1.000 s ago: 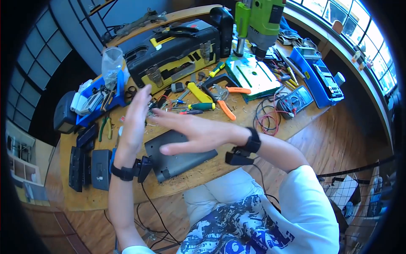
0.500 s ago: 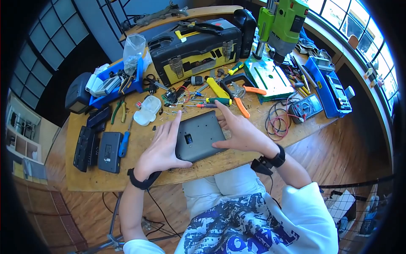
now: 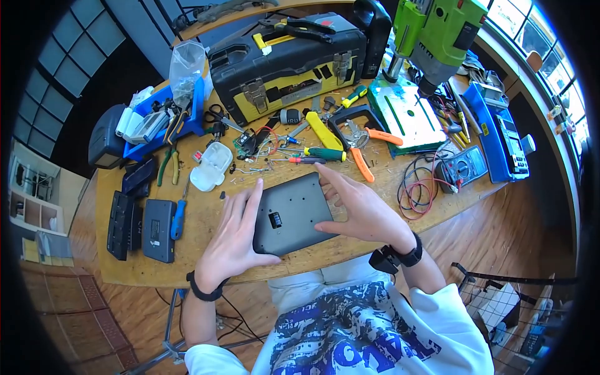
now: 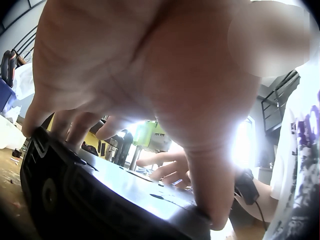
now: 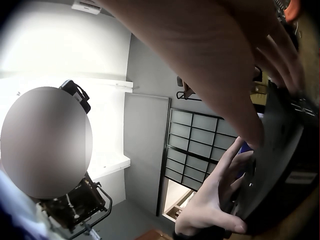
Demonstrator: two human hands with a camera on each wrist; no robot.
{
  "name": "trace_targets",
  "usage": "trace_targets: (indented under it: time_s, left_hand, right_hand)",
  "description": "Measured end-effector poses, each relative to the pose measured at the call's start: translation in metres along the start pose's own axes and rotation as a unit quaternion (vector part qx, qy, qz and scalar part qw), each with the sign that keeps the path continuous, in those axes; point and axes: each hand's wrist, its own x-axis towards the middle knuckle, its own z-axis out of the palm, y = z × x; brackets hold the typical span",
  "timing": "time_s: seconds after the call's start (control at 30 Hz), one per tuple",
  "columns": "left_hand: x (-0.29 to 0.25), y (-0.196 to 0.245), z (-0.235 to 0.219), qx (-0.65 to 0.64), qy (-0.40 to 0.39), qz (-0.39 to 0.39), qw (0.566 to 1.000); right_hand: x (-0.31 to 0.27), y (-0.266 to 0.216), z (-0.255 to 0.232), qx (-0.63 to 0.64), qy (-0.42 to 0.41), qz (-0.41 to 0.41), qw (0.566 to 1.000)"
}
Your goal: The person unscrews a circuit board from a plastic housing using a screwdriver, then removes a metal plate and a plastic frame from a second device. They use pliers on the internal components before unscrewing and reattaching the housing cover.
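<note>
A flat dark grey device [image 3: 292, 215] with small holes and a little rectangular opening lies between the two hands at the table's front. The left hand [image 3: 231, 242] grips its left side, fingers along the edge and thumb at the near corner. Opposite, the right hand [image 3: 370, 211] holds the right side, its thumb over the top face. In the left wrist view, fingers and thumb of the left hand [image 4: 145, 65] span the device [image 4: 135, 192]. The right wrist view shows the right hand [image 5: 210, 55] above the device [image 5: 275, 145], its thumb touching the face.
Behind the device lie a green-yellow screwdriver [image 3: 325, 154], orange-handled pliers [image 3: 361, 164] and a clear case [image 3: 211, 166]. Farther back stand a toolbox [image 3: 287, 78] and green drill press [image 3: 437, 34]. A blue screwdriver [image 3: 179, 220] and dark box [image 3: 159, 230] are left; a multimeter [image 3: 462, 167] is right.
Both hands have come down from above the table and spread to opposite sides of the device, which they now hold. The head view has shifted, and the device appears turned.
</note>
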Motion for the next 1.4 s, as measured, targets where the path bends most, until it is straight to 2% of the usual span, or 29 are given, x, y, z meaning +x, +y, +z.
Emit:
trace_targets:
  time_s: [0.1, 0.2, 0.27, 0.3, 0.4, 0.67, 1.0, 1.4]
  left_hand:
    - [0.001, -0.004, 0.001, -0.022, -0.002, -0.011, 1.0]
    - [-0.004, -0.01, 0.001, -0.034, -0.018, -0.032, 0.999]
    - [-0.013, -0.014, 0.003, -0.047, 0.007, -0.002, 0.999]
    - [-0.018, -0.02, 0.004, -0.05, 0.005, -0.015, 0.999]
    - [-0.031, -0.035, 0.006, -0.13, 0.02, -0.04, 0.991]
    - [-0.033, -0.032, 0.01, -0.133, 0.064, -0.045, 0.988]
    - [-0.036, -0.035, 0.015, -0.178, 0.068, -0.037, 0.981]
    - [-0.039, -0.03, 0.018, -0.169, 0.073, -0.037, 0.982]
  right_hand:
    - [0.006, 0.001, -0.005, -0.043, -0.044, 0.0, 0.998]
    - [0.01, 0.003, -0.006, -0.045, -0.061, -0.039, 0.996]
    - [0.011, 0.006, -0.003, -0.096, -0.058, -0.085, 0.99]
    - [0.013, 0.005, -0.004, -0.086, -0.084, -0.07, 0.99]
    - [0.019, 0.002, -0.004, -0.096, -0.112, -0.101, 0.984]
    - [0.029, -0.002, -0.004, -0.1, -0.116, -0.088, 0.984]
    - [0.035, -0.006, -0.005, -0.1, -0.135, -0.066, 0.984]
    - [0.035, -0.007, 0.001, -0.104, -0.123, -0.051, 0.986]
